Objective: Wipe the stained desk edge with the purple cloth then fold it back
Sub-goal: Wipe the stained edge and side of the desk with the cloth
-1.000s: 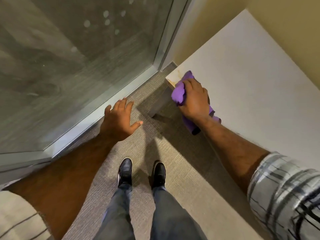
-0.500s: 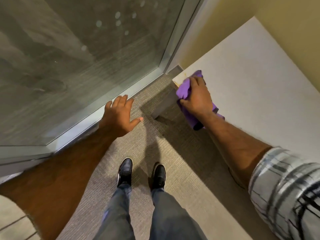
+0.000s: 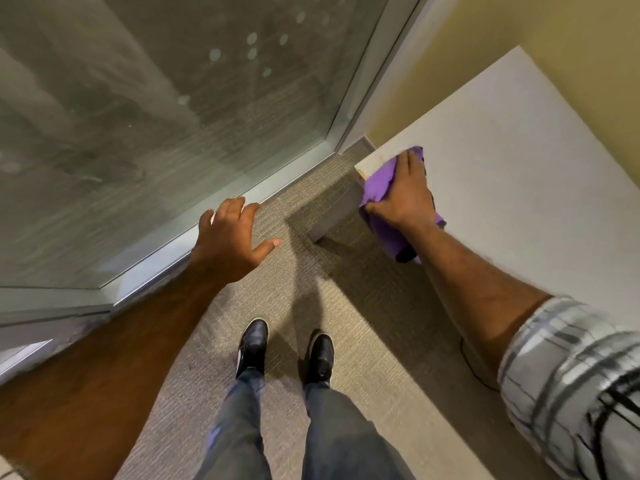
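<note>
1. A grey ribbed carpet floor [image 3: 349,327] runs between a frosted glass wall panel [image 3: 156,116] with a metal frame on the left and a white flat-topped desk [image 3: 512,174] set against a yellow wall on the right.
2. The crumpled purple cloth [image 3: 379,183] lies over the desk's near corner, draped across the edge and hanging down below it.
3. A brownish stain [image 3: 364,171] shows on the corner just beside the cloth.
4. The right hand [image 3: 405,194] presses palm-down on the cloth, fingers curled and gripping it.
5. The left hand [image 3: 230,240] hovers over the carpet near the glass frame, fingers spread, holding nothing.
6. Black shoes [image 3: 254,346] stand on the carpet below.
</note>
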